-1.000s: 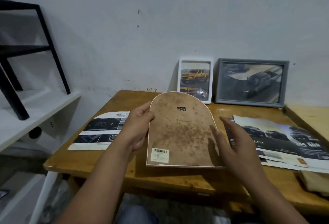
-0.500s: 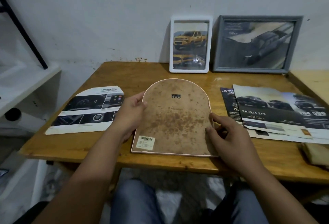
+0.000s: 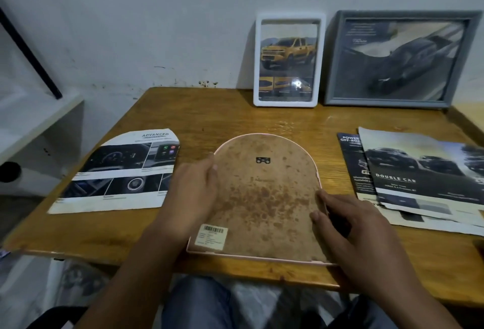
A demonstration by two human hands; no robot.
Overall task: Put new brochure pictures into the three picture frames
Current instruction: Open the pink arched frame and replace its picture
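Observation:
An arched picture frame (image 3: 262,197) lies face down near the front of the wooden table (image 3: 209,114), its stained brown backing and a barcode label facing up. My left hand (image 3: 193,190) grips its left edge with the fingers on the backing. My right hand (image 3: 351,229) holds its lower right edge, fingertips on the rim. A brochure page cut to an arch shape (image 3: 117,174) lies flat to the left. A white frame (image 3: 321,61) with a yellow truck picture and a grey frame (image 3: 332,59) with a dark truck picture lean on the wall.
Loose car brochures (image 3: 419,179) are stacked at the table's right. A white shelf (image 3: 31,119) with a black slanted leg (image 3: 28,53) stands to the left. My knees show below the table's front edge.
The arched frame has come down from a tilted hold to lying flat on the table. My view has dropped and moved closer. Both hands stay at its edges.

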